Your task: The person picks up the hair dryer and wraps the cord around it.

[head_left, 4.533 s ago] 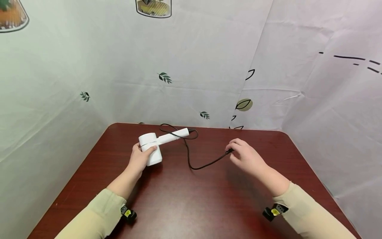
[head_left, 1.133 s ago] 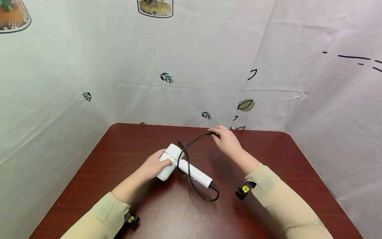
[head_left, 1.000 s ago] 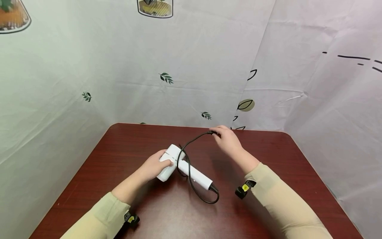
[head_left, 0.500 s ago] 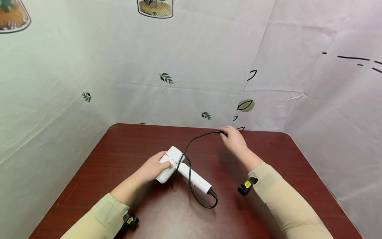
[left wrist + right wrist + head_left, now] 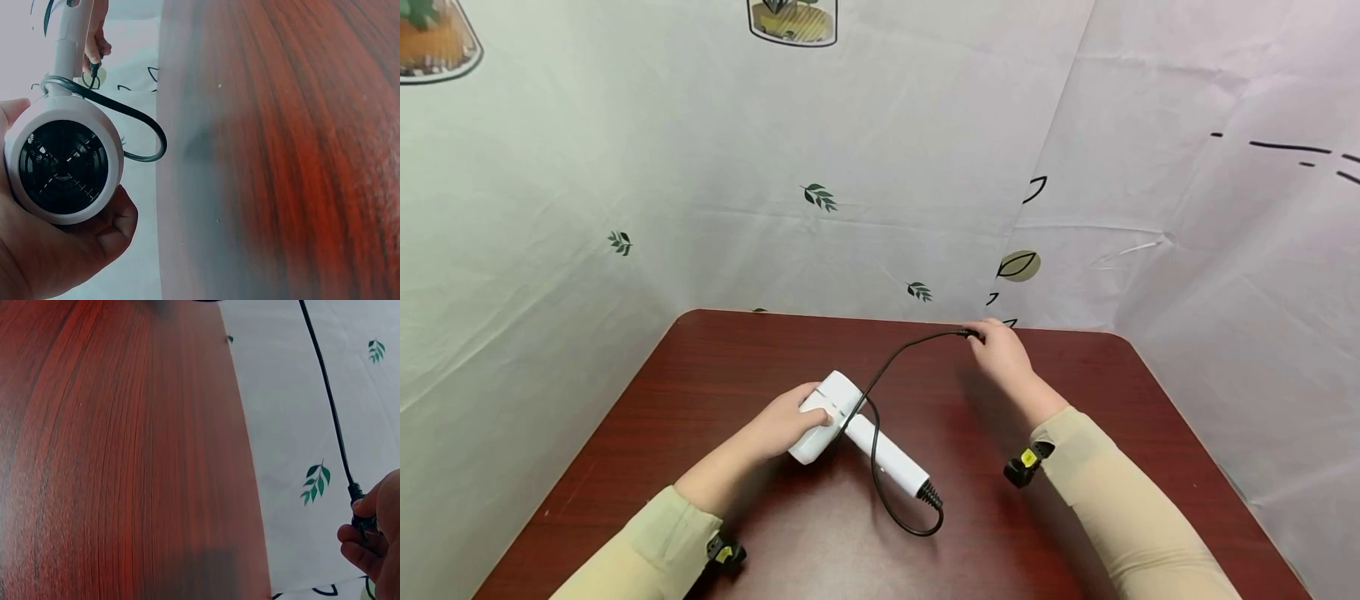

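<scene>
A white hair dryer [image 5: 840, 390] is held just over the table by my left hand [image 5: 778, 427], its thumb across the body and its fingers mostly hidden behind. The handle [image 5: 891, 458] points towards the near right. In the left wrist view the round dark grille [image 5: 62, 165] faces the camera. A black cord [image 5: 331, 400] leaves the handle end, bends back and crosses the handle near the body. From there it rises to the plug [image 5: 360, 520], which my right hand [image 5: 1002, 357] pinches between thumb and fingers above the table's far side.
The dark red-brown wooden table [image 5: 865, 550] has rounded far corners. White sheets [image 5: 887, 167] printed with leaves hang behind it and at both sides. A small black camera [image 5: 1026, 464] sits on the right wrist, another [image 5: 726, 550] on the left.
The handle has swung from far right to near right, and the cord now runs over it. In the last second my right hand has moved right with the plug, drawing the cord loop tighter.
</scene>
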`<state>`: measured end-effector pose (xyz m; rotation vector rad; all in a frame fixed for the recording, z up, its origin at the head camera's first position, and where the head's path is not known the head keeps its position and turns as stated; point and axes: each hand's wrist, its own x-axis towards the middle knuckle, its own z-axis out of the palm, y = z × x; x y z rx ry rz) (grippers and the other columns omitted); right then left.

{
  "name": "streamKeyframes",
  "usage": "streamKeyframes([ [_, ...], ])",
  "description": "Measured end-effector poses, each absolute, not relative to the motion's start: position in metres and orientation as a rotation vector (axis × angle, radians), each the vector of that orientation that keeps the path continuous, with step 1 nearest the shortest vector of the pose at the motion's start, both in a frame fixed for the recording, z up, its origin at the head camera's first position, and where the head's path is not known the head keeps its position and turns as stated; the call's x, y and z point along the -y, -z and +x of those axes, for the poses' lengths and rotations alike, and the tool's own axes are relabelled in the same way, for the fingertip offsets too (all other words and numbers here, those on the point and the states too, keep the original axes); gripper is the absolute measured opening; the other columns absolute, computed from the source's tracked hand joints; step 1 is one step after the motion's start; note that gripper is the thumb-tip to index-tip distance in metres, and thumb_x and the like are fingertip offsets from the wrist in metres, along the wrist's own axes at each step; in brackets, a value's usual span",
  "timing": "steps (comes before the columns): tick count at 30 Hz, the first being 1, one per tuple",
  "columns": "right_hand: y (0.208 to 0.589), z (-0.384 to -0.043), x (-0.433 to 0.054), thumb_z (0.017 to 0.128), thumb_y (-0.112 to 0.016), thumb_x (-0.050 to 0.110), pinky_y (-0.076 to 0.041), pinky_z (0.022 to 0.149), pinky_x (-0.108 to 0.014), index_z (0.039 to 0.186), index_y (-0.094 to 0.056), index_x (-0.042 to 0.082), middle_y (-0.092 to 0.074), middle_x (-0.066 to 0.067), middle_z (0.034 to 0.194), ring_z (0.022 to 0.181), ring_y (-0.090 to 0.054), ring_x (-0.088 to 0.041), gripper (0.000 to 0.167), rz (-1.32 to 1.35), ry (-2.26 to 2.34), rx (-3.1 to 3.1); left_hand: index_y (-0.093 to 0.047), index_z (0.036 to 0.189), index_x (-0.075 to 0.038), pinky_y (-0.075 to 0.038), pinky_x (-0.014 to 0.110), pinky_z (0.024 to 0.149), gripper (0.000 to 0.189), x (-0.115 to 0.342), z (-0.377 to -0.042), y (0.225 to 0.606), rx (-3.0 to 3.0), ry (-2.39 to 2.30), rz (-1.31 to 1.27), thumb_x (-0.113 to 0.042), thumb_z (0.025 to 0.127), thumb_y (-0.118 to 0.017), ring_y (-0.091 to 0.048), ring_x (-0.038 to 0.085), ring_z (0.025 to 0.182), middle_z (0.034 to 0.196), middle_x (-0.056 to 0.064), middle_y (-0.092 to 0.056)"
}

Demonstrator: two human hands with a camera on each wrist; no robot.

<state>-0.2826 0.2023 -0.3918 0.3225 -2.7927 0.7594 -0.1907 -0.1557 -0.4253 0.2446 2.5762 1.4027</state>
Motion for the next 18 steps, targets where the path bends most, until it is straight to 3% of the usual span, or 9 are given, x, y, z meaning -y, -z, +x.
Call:
streamKeyframes([
  [8, 0.395, -0.286, -0.215, 0.099, -0.056, 0.009, -0.049, 0.084, -0.048, 0.13, -0.065, 0.005, -0.059, -0.02, 0.127, 0.109, -0.059, -0.034, 0.032, 0.273, -0.789, 2.806, -0.051, 0.14, -0.008, -0.051, 0.033, 0.068, 0.063, 0.158, -0.189, 0.425, -2.566, -1.389, 0.279, -0.02, 0.08, -0.066, -0.06, 0.018, 0.08, 0.102, 0.006, -0.064],
  [18, 0.399, -0.291, -0.228, 0.1, -0.054, 0.01, -0.047, 0.082, -0.047, 0.131, -0.064, 0.005, -0.059, -0.02, 0.124, 0.104, -0.058, -0.033, 0.032, 0.22, -0.783, 2.812, -0.05, 0.141, -0.007, -0.051, 0.033, 0.067, 0.064, 0.161, -0.188, 0.424, -2.552, -1.388, 0.3, -0.019, 0.08, -0.065, -0.059, 0.018, 0.078, 0.102, 0.006, -0.064],
])
